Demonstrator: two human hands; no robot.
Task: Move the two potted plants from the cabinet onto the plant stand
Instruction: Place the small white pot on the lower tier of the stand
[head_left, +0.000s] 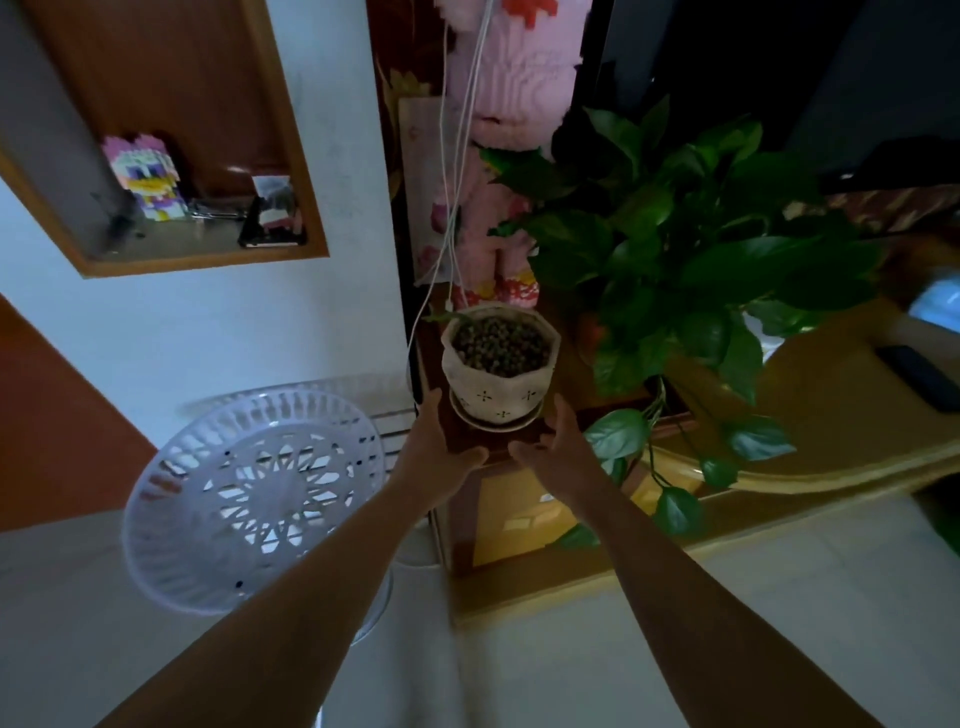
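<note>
Step in hand, judged: reach for the first pot. Small white pot, filled with dark pebbles, sits on a saucer at the left front corner of the cabinet. Left hand and right hand both spread wide and empty, flanking the pot near its base, not yet touching. Second plant, the leafy green one, stands to the right, vines trailing over the cabinet edge. White openwork plant stand lower left, bare. Next move calls for closing both palms on pot or saucer, lifting level, clearing the hanging white cables. No readable writing or brand anywhere.
</note>
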